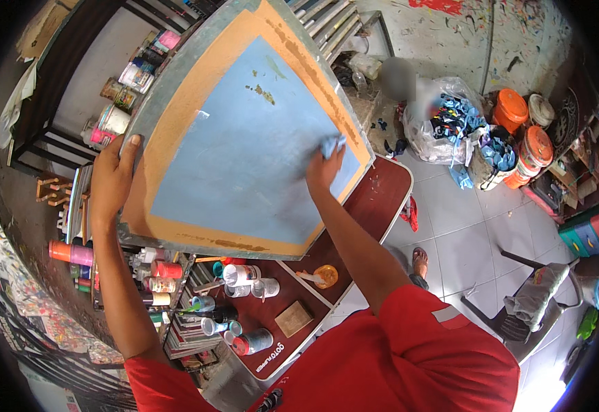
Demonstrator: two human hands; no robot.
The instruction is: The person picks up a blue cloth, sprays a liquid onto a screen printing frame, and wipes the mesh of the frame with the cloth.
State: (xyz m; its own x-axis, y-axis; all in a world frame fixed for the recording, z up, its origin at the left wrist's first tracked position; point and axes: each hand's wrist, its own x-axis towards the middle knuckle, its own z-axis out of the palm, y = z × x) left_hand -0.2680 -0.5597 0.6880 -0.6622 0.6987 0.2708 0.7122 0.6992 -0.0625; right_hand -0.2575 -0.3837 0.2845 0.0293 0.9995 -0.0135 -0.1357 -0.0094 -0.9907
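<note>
A large screen-printing frame [244, 147] stands tilted before me, its blue mesh bordered by tan tape and a grey edge. My left hand [115, 172] grips the frame's left edge, with the thumb on the front and the other fingers partly hidden. On the right part of the mesh, my right hand [323, 168] presses a bunched light-blue cloth [332, 144] against the surface. Small olive stains show near the top of the mesh, and a darker smear lies left of the cloth.
Under the frame is a dark red table [375, 199] with a sanding-block-like brown block [293, 318], several jars and an orange dish [325, 277]. Paint containers [134, 77] line a shelf at left. At right are a bag of rags [450, 123], orange buckets [511, 108] and a black chair [519, 323].
</note>
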